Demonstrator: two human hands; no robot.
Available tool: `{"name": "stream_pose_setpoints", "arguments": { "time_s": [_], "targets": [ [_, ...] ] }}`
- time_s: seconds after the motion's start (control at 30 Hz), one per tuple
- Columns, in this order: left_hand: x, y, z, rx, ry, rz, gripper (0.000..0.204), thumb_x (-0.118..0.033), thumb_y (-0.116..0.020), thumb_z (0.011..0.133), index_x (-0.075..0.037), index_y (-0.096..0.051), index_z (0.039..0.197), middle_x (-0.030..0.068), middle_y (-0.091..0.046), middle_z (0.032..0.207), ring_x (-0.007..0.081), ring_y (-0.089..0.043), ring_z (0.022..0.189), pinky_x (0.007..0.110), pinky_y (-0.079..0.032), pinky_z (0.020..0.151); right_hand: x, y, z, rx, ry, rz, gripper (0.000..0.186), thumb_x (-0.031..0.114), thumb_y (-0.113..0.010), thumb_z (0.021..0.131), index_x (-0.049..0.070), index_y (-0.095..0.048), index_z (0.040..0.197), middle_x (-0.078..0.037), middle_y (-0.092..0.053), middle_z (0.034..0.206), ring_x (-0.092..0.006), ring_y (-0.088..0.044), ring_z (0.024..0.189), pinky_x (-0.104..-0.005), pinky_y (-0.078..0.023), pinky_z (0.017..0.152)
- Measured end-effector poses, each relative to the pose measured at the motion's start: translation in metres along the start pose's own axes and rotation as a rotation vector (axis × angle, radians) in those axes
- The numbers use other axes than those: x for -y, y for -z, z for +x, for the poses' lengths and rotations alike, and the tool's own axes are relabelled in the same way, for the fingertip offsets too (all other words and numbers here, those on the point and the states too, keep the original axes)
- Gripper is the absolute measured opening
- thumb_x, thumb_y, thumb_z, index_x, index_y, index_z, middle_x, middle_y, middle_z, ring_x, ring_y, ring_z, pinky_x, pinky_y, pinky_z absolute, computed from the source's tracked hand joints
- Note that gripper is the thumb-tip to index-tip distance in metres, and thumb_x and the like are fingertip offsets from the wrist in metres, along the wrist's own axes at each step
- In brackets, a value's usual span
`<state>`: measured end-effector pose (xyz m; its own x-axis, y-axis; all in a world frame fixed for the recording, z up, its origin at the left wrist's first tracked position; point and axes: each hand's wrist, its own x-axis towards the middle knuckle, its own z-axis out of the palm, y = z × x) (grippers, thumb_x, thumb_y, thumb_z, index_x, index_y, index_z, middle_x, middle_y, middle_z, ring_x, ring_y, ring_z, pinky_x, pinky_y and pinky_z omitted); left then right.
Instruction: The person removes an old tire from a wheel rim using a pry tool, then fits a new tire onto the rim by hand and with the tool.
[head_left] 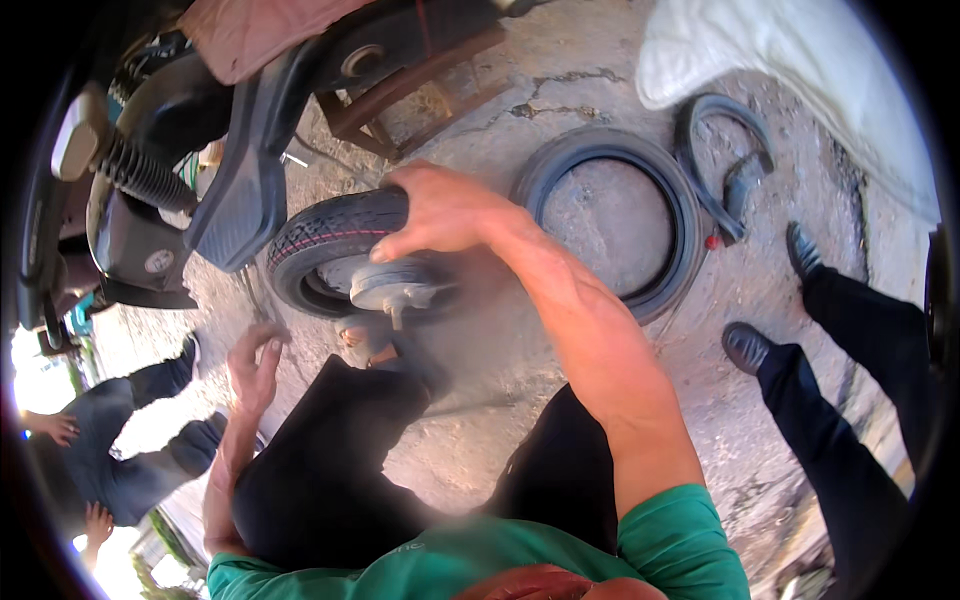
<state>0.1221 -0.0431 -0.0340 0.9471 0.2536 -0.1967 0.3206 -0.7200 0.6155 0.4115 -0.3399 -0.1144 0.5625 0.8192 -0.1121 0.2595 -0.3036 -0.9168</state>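
Note:
A black tyre [335, 228] with a red line round its tread leans on the ground in front of my knees. My right hand [440, 212] grips its upper right side, fingers over the tread and thumb on the sidewall. A round grey metal part [392, 287], perhaps a wheel hub, shows by the tyre's opening; blur hides how the two join. My left hand [255, 368] hangs beside my left knee, left of and below the tyre. Its fingers are slightly bent and apart, with nothing in them.
A motor scooter [240, 190] stands at the upper left, beside a rusty metal stand [400, 105]. Another tyre [685, 225] lies flat on the right, near a cut rubber strip [688, 150]. People stand at the far right and left. A white cloth [800, 70] hangs at the upper right.

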Motion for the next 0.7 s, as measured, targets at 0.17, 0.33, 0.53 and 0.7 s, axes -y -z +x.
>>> {"name": "stream_pose_setpoints", "arguments": {
  "time_s": [0.17,0.33,0.53,0.7],
  "targets": [
    [-0.15,-0.021,0.107,0.122,-0.54,0.36,0.058,-0.013,-0.08,0.076,0.0,-0.062,0.13,0.0204,-0.062,0.132,0.0389,-0.061,0.116,0.045,-0.05,0.099,0.011,0.013,-0.009,0.052,-0.044,0.06,0.076,0.047,-0.086,0.064,-0.008,-0.068,0.114,-0.026,-0.071,0.113,-0.038,-0.068,0.108,-0.0438,-0.053,0.092],
    [-0.166,-0.051,0.139,0.138,-0.745,0.608,0.069,-0.012,-0.083,0.069,-0.002,-0.06,0.134,0.0201,-0.059,0.136,0.0407,-0.058,0.116,0.049,-0.048,0.1,0.005,0.02,-0.02,0.063,-0.054,0.077,0.069,0.046,-0.086,0.064,-0.007,-0.071,0.107,-0.025,-0.074,0.105,-0.0378,-0.072,0.101,-0.0443,-0.056,0.086],
    [-0.149,-0.035,0.109,0.116,-0.703,0.593,0.058,-0.001,-0.079,0.073,0.001,-0.063,0.129,0.0219,-0.062,0.132,0.04,-0.06,0.115,0.047,-0.05,0.099,0.021,0.02,-0.037,0.072,-0.092,0.097,0.071,0.059,-0.084,0.064,0.0,-0.079,0.101,-0.019,-0.077,0.105,-0.033,-0.073,0.101,-0.0411,-0.057,0.087],
    [-0.151,-0.025,0.123,0.132,-0.658,0.567,0.047,-0.006,-0.078,0.084,-0.001,-0.065,0.128,0.0194,-0.061,0.135,0.0384,-0.059,0.122,0.045,-0.047,0.104,-0.014,0.002,0.001,0.056,0.007,0.055,0.08,0.053,-0.085,0.067,-0.007,-0.069,0.117,-0.025,-0.073,0.109,-0.0369,-0.07,0.105,-0.0428,-0.055,0.092]
  ]
}}
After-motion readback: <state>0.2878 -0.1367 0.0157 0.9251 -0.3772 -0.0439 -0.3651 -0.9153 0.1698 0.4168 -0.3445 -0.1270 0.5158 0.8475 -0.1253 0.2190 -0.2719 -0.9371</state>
